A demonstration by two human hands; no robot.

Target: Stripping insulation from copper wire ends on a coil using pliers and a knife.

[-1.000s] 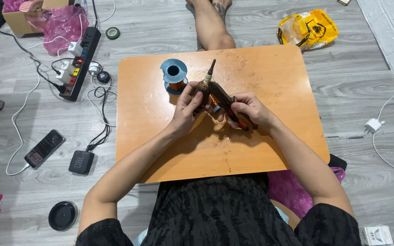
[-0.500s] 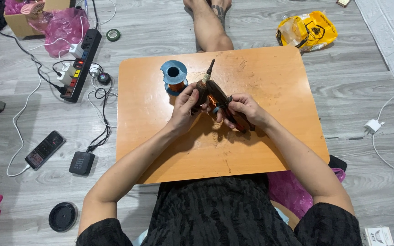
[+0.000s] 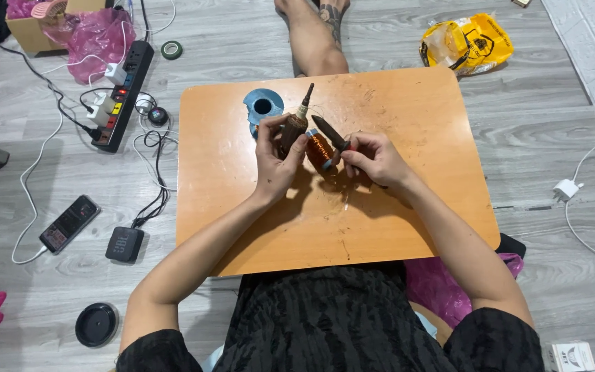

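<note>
The left hand [image 3: 277, 162] is wrapped around a brown motor armature with its shaft [image 3: 296, 122] pointing up and away, held just above the middle of the orange counter [image 3: 414, 207]. The right hand [image 3: 373, 160] pinches a dark, pointed tool [image 3: 330, 132] between thumb and fingers, its tip angled toward the copper-wire winding [image 3: 320, 151] that sits between the two hands.

The likeliest trouble is the pointed tool slipping off the winding: the left fingers lie right beside it, and a slip could jab them or nick the thin copper wire. With the piece held in the air and not braced on the counter, it could also twist in the grip.

A blue wire spool [image 3: 263, 107] lies just beyond the hands, near enough to be knocked. On the floor to the left lie a power strip [image 3: 124, 93] with trailing cables, a phone [image 3: 69, 224], a small black box [image 3: 124, 244] and a black lid [image 3: 96, 324]; a yellow bag [image 3: 466, 43] lies far right. An outstretched leg [image 3: 315, 38] lies beyond the counter's far edge.
</note>
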